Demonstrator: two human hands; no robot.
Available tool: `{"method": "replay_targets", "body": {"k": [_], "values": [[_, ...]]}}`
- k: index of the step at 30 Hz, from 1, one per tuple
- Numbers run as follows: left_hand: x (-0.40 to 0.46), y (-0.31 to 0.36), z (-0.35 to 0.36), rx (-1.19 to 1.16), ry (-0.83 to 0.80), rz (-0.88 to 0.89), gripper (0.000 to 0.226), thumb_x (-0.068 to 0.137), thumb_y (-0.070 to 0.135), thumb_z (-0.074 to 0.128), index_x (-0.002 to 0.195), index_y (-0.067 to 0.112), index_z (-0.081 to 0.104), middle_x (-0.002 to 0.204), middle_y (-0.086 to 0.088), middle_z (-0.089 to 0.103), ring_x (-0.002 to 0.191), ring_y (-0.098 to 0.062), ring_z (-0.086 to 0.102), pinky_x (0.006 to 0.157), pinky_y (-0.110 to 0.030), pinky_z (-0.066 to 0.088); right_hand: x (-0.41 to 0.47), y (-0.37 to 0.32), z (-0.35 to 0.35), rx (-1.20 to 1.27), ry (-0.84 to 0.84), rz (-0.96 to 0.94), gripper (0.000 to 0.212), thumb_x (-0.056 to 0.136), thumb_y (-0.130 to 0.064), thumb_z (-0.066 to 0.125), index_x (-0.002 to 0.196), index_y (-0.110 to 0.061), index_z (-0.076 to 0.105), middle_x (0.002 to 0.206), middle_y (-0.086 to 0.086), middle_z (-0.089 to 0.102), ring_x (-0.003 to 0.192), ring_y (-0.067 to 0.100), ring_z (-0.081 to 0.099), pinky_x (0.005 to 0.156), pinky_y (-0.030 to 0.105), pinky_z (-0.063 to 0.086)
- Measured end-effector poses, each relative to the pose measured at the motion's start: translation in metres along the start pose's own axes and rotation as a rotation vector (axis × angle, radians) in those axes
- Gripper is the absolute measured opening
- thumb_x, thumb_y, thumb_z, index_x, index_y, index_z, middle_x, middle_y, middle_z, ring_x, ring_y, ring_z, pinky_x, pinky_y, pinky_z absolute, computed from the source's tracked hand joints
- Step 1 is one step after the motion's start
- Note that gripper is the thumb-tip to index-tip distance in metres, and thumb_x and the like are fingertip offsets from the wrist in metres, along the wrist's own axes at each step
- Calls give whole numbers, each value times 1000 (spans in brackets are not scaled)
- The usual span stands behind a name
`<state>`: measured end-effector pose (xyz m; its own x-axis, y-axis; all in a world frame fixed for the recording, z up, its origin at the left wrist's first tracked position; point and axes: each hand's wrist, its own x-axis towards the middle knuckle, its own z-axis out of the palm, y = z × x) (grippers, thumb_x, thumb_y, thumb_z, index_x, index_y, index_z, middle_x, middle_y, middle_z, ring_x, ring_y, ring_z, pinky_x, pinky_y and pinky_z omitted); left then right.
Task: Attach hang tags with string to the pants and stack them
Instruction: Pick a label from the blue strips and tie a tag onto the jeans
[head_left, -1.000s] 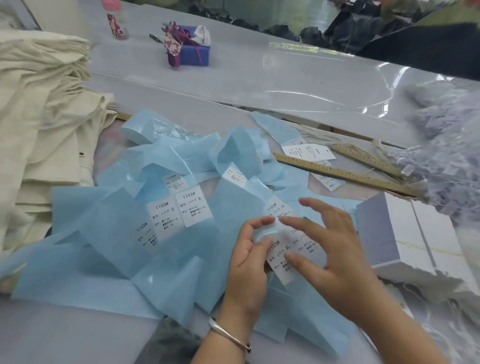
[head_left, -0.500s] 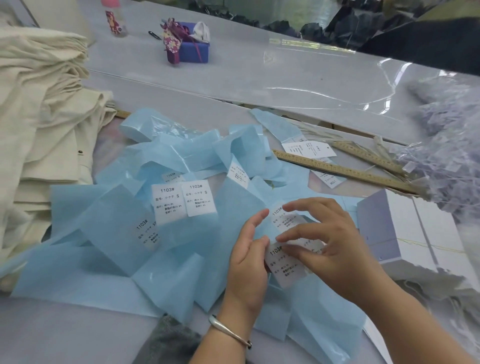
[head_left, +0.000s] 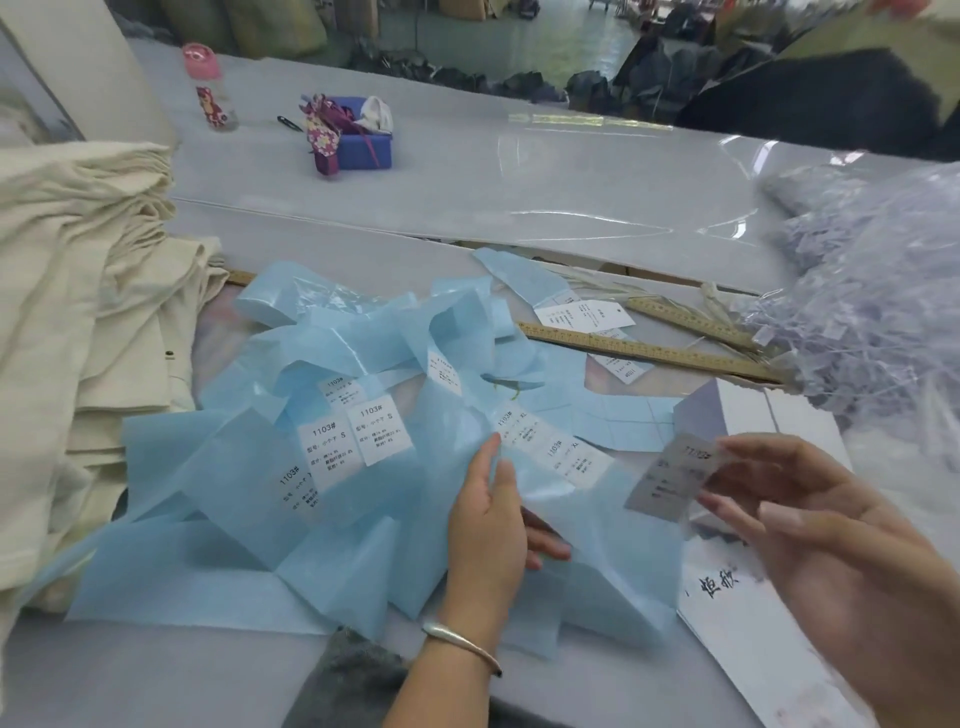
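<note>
Light blue backing strips (head_left: 249, 499) with white size stickers (head_left: 382, 435) lie tangled across the table in front of me. My right hand (head_left: 810, 535) pinches one peeled white sticker (head_left: 670, 475) and holds it raised, to the right of the strips. My left hand (head_left: 491, 525) rests on the blue strip with fingers straight, pressing it to the table. Cream pants (head_left: 78, 322) are stacked at the left. A white hang tag (head_left: 582, 316) lies by the wooden ruler (head_left: 649, 351).
A white box (head_left: 748, 415) stands at the right, below a bag of string loops (head_left: 878, 291). A purple box (head_left: 358, 140) and a pink-capped bottle (head_left: 208, 88) stand at the back. A white sheet with writing (head_left: 753, 644) lies under my right hand.
My right hand has peeled a sticker off the blue strip and lifted it away to the right. My left hand has flattened onto the strip.
</note>
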<state>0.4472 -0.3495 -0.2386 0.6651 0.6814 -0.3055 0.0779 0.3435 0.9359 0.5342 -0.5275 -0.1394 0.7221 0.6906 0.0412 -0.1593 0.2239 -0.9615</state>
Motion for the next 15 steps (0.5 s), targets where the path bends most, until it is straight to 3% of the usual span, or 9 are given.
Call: {"method": "replay_targets", "body": {"k": [2,4,6,8,10,12,15], "values": [[-14,9,1,294,-22,84,30,100,46,41,129,52,46,50,-3,60,38,-13,57,46,-23,46,-12,-5,-3,-38,54,37,45,59,-14,64,102,-6,71,103,23,67,95,29,64,83,32,53],[-35,21,2,533,-33,264,28,94,56,45,112,43,63,52,-2,57,47,-8,57,60,-30,51,-27,-9,-3,-68,108,83,42,61,-11,66,103,-5,70,103,24,66,92,30,63,79,31,54],[-63,34,5,463,-153,304,39,85,66,52,85,31,69,64,-2,59,54,-6,52,63,-25,46,-45,-11,-4,-95,151,114,36,67,-10,61,101,-6,71,104,24,67,93,31,63,81,34,53],[-88,41,10,399,-275,270,44,72,70,63,79,28,72,77,5,61,67,-1,55,64,-12,40,-63,-11,-2,-110,169,145,34,68,-13,62,100,-7,72,104,23,68,96,34,63,89,43,49],[-106,38,17,420,-350,239,27,67,56,72,75,31,72,86,11,63,79,0,60,67,-10,39,-81,-10,0,-120,169,183,37,63,-12,70,99,-6,72,103,25,68,100,38,62,94,45,45],[-121,32,22,424,-395,218,10,68,38,77,67,30,71,92,10,65,82,-3,62,67,-14,41,-97,-6,1,-127,150,220,40,59,-5,75,99,-5,71,102,23,69,98,33,64,91,37,47],[-135,25,25,458,-411,187,13,67,25,78,58,28,69,100,8,64,78,-3,61,66,-17,42,-117,-2,-3,-132,137,283,36,64,-15,68,99,-6,71,97,15,72,91,20,67,80,23,50]]}}
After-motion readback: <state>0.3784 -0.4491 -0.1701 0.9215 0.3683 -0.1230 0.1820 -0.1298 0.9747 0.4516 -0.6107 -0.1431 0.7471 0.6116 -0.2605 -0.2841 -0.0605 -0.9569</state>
